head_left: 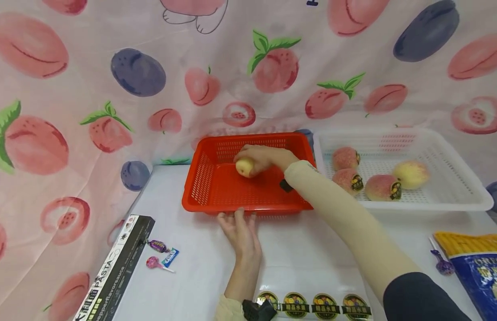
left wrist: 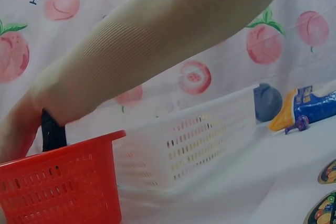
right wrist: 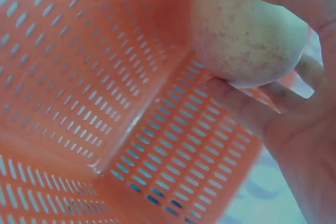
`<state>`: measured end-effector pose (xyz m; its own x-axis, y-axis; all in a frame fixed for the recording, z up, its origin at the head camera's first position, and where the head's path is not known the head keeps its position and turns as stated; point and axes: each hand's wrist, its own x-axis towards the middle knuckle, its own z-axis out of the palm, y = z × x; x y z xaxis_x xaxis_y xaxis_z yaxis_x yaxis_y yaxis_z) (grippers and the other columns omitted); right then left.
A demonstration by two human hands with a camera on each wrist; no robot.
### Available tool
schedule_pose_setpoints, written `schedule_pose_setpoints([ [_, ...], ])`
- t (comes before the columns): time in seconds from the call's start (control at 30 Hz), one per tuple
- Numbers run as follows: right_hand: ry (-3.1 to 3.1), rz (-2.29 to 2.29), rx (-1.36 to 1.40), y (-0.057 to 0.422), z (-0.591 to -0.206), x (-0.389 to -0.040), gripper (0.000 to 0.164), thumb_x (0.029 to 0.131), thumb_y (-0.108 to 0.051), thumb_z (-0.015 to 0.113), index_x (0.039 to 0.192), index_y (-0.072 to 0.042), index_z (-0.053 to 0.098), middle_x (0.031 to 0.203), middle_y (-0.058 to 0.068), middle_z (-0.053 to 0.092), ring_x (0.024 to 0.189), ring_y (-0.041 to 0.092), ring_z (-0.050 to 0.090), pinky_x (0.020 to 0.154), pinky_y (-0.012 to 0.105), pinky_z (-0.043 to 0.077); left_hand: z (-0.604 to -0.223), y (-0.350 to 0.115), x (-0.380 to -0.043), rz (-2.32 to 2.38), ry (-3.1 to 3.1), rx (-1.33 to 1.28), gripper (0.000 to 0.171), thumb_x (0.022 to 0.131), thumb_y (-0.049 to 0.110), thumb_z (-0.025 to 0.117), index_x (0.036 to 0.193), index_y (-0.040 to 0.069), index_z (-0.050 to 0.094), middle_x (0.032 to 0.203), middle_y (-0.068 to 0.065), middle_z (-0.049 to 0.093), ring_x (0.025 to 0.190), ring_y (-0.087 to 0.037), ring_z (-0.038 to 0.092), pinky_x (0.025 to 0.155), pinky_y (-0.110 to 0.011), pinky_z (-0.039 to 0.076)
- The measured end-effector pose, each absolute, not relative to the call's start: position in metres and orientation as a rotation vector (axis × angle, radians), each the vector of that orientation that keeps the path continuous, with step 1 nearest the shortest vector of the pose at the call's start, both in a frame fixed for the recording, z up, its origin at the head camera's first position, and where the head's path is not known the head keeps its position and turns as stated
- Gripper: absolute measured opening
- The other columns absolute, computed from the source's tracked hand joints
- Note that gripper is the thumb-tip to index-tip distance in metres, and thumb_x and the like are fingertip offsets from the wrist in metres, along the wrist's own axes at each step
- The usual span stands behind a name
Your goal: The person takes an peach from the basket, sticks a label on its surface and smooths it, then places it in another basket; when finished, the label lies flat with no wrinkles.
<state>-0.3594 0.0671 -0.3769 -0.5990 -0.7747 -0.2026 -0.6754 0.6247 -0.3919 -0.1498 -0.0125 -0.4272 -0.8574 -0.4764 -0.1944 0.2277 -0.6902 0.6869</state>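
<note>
A pale yellow peach (head_left: 244, 167) with faint reddish speckles (right wrist: 247, 30) sits in the grip of my right hand (head_left: 262, 159), thumb on one side and fingers on the other. That hand reaches inside the red plastic basket (head_left: 210, 208), over its slotted floor. At the basket's front rim, my left hand (head_left: 242, 234) touches with its fingertips, its fingers fairly straight. To the right, a white basket (head_left: 445, 206) contains several peaches, among them a pinkish one (head_left: 380, 187) with a black-and-gold label and a yellower one (head_left: 411, 174).
A sheet of round labels (head_left: 295, 305) lies near the front. On the left are a black pasta box (head_left: 116, 267), a pink lollipop (head_left: 153, 262) and wrapped candies (head_left: 157, 245). A blue-and-yellow bag (head_left: 479, 267) and purple lollipop (head_left: 444, 266) lie at the right. Peach-print cloth hangs behind.
</note>
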Motion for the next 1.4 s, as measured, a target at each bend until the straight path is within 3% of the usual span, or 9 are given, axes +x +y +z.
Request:
schedule_pose_setpoints([
  [0.23, 2.554, -0.516, -1.248, 0.085, -0.344, -0.321, 0.055, 0.077, -0.026, 0.067, 0.126, -0.031, 0.043, 0.134, -0.006, 0.034, 0.115, 0.015, 0.035, 0.097, 0.041, 0.037, -0.429, -0.019, -0.149, -2.517, -0.950, 0.488, 0.033, 0.087, 0.001, 0.046, 0.111, 0.011, 0.026, 0.113, -0.007, 0.042, 0.102, -0.028, 0.046, 0.078, -0.037, 0.045],
  [0.5, 2.690, -0.745, -1.384, 0.140, -0.324, -0.239, 0.059, 0.075, -0.025, 0.069, 0.127, -0.030, 0.042, 0.139, -0.004, 0.030, 0.125, 0.015, 0.030, 0.095, 0.043, 0.040, -0.433, -0.014, -0.150, -2.563, -0.949, 0.467, 0.036, 0.087, 0.002, 0.047, 0.113, 0.010, 0.024, 0.119, -0.013, 0.039, 0.102, -0.025, 0.048, 0.080, -0.039, 0.045],
  [0.83, 2.774, -1.044, -1.373, 0.181, -0.358, -0.141, 0.062, 0.072, -0.018, 0.070, 0.128, -0.028, 0.044, 0.142, -0.002, 0.028, 0.130, 0.015, 0.028, 0.097, 0.037, 0.039, -0.434, -0.024, -0.157, -2.588, -0.977, 0.454, 0.030, 0.085, -0.001, 0.048, 0.107, 0.013, 0.034, 0.106, -0.007, 0.044, 0.090, -0.020, 0.050, 0.074, -0.034, 0.047],
  [1.0, 2.785, -1.087, -1.384, 0.191, -0.377, -0.118, 0.065, 0.068, -0.016, 0.072, 0.127, -0.023, 0.046, 0.140, 0.001, 0.031, 0.128, 0.017, 0.032, 0.097, 0.037, 0.038, -0.437, -0.031, -0.155, -2.662, -1.063, 0.470, 0.025, 0.085, 0.007, 0.054, 0.100, 0.013, 0.036, 0.092, -0.004, 0.046, 0.081, -0.021, 0.050, 0.068, -0.028, 0.047],
  [1.13, 2.779, -1.020, -1.355, 0.199, -0.392, -0.112, 0.064, 0.068, -0.018, 0.070, 0.126, -0.026, 0.046, 0.139, -0.002, 0.032, 0.127, 0.015, 0.031, 0.095, 0.038, 0.040, -0.443, -0.041, -0.147, -2.820, -1.305, 0.462, 0.017, 0.085, 0.019, 0.058, 0.090, 0.013, 0.042, 0.083, -0.001, 0.047, 0.074, -0.015, 0.047, 0.063, -0.024, 0.041],
  [1.27, 2.789, -0.935, -1.337, 0.205, -0.407, -0.113, 0.062, 0.067, -0.022, 0.070, 0.125, -0.030, 0.047, 0.132, -0.004, 0.038, 0.122, 0.016, 0.033, 0.092, 0.042, 0.039, -0.449, -0.054, -0.135, -2.826, -1.910, 0.246, 0.013, 0.085, 0.021, 0.057, 0.091, 0.013, 0.048, 0.083, -0.002, 0.050, 0.074, -0.013, 0.049, 0.063, -0.024, 0.041],
  [1.4, 2.823, -0.790, -1.274, 0.207, -0.413, -0.118, 0.064, 0.062, -0.026, 0.070, 0.121, -0.039, 0.048, 0.124, -0.007, 0.041, 0.112, 0.016, 0.034, 0.082, 0.035, 0.038, -0.452, -0.070, -0.122, -2.363, -2.633, -0.382, 0.013, 0.087, 0.021, 0.055, 0.097, 0.015, 0.052, 0.084, -0.004, 0.054, 0.076, -0.015, 0.052, 0.065, -0.027, 0.045],
])
